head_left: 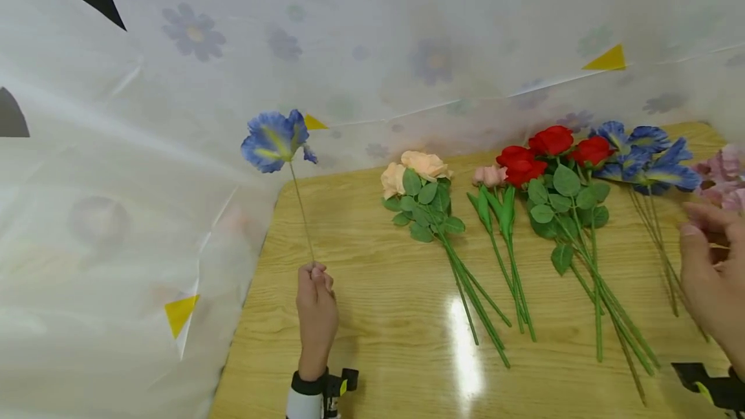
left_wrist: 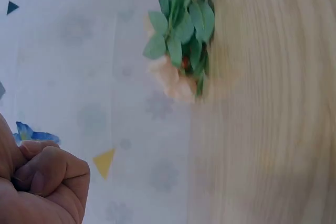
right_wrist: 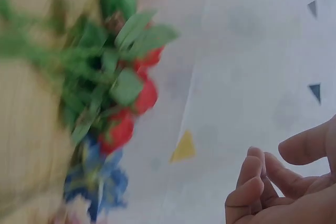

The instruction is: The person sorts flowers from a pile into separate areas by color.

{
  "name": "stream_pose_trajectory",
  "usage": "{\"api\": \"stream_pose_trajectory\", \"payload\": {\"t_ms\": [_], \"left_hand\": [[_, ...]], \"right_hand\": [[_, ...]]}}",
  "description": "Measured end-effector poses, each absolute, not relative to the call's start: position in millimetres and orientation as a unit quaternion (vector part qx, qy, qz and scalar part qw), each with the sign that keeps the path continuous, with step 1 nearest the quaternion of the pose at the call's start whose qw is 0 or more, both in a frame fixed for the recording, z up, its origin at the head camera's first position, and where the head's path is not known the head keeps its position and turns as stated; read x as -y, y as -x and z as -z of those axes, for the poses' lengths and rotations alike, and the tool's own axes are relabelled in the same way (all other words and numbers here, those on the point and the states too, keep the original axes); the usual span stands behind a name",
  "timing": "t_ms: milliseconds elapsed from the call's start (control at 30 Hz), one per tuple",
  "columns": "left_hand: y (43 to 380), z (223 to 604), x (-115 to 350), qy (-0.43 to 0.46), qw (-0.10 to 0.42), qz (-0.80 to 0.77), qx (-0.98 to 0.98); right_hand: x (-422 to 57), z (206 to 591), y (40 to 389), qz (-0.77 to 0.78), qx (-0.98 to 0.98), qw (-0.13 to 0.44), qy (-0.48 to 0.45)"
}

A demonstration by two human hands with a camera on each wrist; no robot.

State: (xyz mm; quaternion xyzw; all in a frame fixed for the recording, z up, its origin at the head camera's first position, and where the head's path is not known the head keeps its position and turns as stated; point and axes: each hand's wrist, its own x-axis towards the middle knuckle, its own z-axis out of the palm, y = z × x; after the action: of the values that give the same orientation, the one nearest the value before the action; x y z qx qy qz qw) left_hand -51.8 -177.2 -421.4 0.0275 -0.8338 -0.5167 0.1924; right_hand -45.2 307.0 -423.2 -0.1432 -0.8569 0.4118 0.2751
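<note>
My left hand point(head_left: 317, 312) pinches the thin stem of a blue iris point(head_left: 272, 141) with a yellow-streaked centre. The flower stands upright above the fist, over the table's left part. In the left wrist view the curled fingers of that hand point(left_wrist: 50, 182) show, with blue petals point(left_wrist: 34, 135) peeking out behind. At the right edge, my right hand point(head_left: 716, 270) hovers with loosely bent fingers and nothing in its grasp. Nearest to it are several more blue irises point(head_left: 652, 154) lying on the table and pink-purple flowers point(head_left: 722, 176) partly cut off by the frame.
On the wood-grain table point(head_left: 372, 315) lie peach roses point(head_left: 425, 165), pink tulips point(head_left: 490, 176) and red roses point(head_left: 550, 141), stems toward me. A whitish flower-print sheet point(head_left: 361, 37) hangs behind and at the left, with yellow and dark triangles on it.
</note>
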Motion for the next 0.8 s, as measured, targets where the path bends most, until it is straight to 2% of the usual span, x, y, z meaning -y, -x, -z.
{"api": "stream_pose_trajectory", "payload": {"t_ms": [33,167,333,433,700,800], "left_hand": [[52.2,418.6,169.8,-0.007,0.19,0.53,0.826],[53.1,409.3,137.6,0.069,0.178,0.565,0.803],[51.3,400.8,97.0,0.148,0.153,0.583,0.784],[48.7,396.3,74.9,0.191,0.139,0.596,0.767],[40.4,391.5,35.3,0.28,0.107,0.619,0.726],[38.1,393.6,26.5,0.295,0.096,0.617,0.724]], "right_hand": [[-287.7,402.4,42.1,-0.421,0.861,0.253,0.136],[-253.6,380.0,42.3,-0.442,0.87,0.207,0.073],[-209.9,370.1,42.9,-0.484,0.844,0.219,-0.079],[-184.5,363.7,41.7,-0.499,0.829,0.205,-0.146],[-149.2,354.3,39.5,-0.581,0.784,0.131,-0.174],[-142.7,352.8,39.7,-0.611,0.762,0.123,-0.176]]}}
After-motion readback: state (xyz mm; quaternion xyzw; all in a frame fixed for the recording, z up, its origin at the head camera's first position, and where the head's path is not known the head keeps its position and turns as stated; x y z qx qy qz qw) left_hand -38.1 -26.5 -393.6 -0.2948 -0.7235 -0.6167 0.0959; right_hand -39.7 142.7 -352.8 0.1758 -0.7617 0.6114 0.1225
